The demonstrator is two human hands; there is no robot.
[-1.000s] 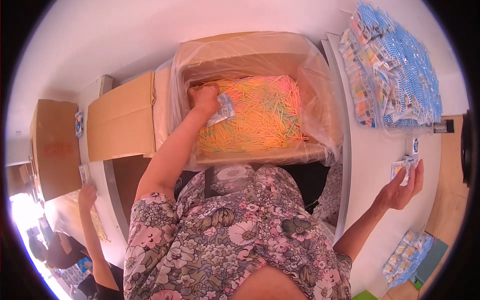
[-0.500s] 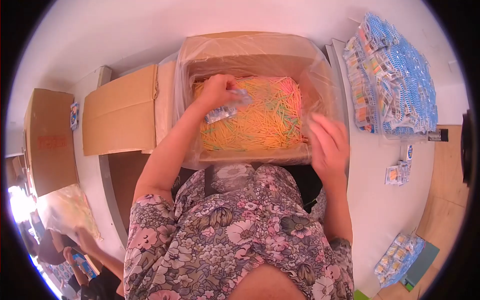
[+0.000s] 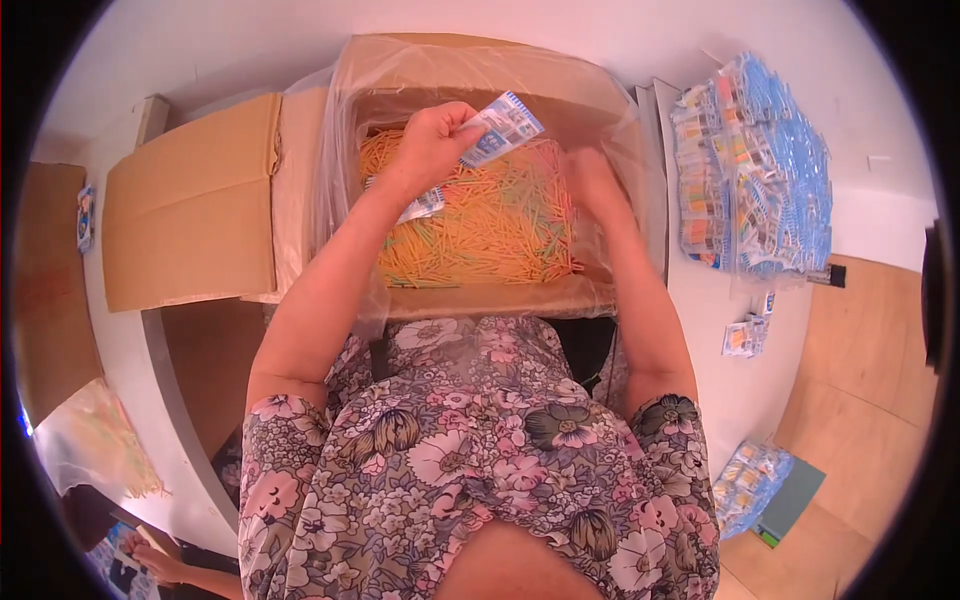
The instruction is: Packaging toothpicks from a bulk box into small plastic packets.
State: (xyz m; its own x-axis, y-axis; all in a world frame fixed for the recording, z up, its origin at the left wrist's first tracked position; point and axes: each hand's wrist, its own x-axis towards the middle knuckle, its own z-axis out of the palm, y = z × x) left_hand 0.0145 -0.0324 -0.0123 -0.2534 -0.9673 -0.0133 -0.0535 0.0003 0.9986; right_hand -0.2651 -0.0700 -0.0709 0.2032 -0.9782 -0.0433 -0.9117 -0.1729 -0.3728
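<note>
My left hand (image 3: 432, 148) is closed on a small blue-and-white plastic packet (image 3: 505, 130), held above an open cardboard box (image 3: 440, 44). Clear plastic lining (image 3: 345, 190) drapes over the box's sides. Inside lies a thick layer of thin, short sticks (image 3: 480, 235), mostly orange, with some pink and green. Another similar packet (image 3: 425, 205) shows beside my left wrist, over the sticks. My right hand (image 3: 592, 185) reaches down at the box's right side, by the pink sticks; its fingers are smeared by motion, so what they hold does not show.
A big heap of filled packets (image 3: 755, 165) stands on the right, with a few loose packets (image 3: 745, 337) nearer me. A bagged bundle of packets (image 3: 752, 488) lies at lower right. Cardboard flaps (image 3: 195, 205) spread leftward. Another person's hands (image 3: 150, 560) work at lower left.
My right hand has moved from the box's right rim down into it. The packet in my left hand is now raised and tilted up. The whole view has shifted slightly.
</note>
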